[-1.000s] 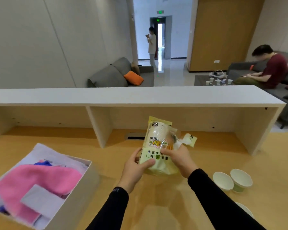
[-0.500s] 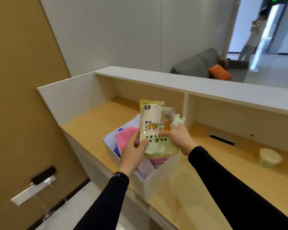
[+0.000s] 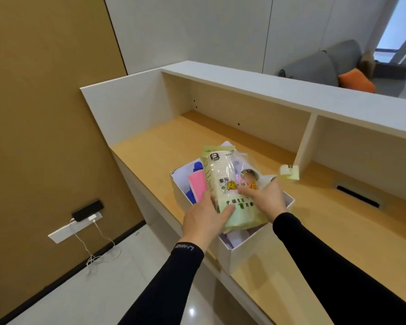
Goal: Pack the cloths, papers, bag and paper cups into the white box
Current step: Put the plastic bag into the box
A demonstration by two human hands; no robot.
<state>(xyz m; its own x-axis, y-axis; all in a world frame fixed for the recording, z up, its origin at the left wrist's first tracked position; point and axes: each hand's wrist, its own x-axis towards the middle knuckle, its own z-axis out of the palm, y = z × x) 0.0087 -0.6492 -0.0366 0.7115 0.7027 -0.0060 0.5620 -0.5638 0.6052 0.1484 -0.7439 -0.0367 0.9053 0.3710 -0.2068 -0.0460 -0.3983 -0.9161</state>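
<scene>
A clear plastic bag (image 3: pixel 223 174) with a green base and a stack of paper cups inside hangs directly over the open white box (image 3: pixel 249 252). My left hand (image 3: pixel 204 219) grips its lower left edge, thumb on the front. My right hand (image 3: pixel 266 199) holds its right side. The bag's loose green flap (image 3: pixel 290 171) sticks out to the right. Inside the box a pink cloth (image 3: pixel 197 186), a blue cloth (image 3: pixel 197 166) and white papers (image 3: pixel 183 175) show to the left of the bag; the rest is hidden.
The box stands near the front edge of a wooden desk (image 3: pixel 164 156) with a white raised shelf (image 3: pixel 256 87) and a divider (image 3: pixel 306 146). A cable slot (image 3: pixel 358 195) sits at the right. On the left wall a power strip (image 3: pixel 75 225) has cables trailing to the floor.
The view has swung further left and downward. Both hands have carried the bag lower, over the box, and tilted it. The paper cup seen on the desk at the right is out of view.
</scene>
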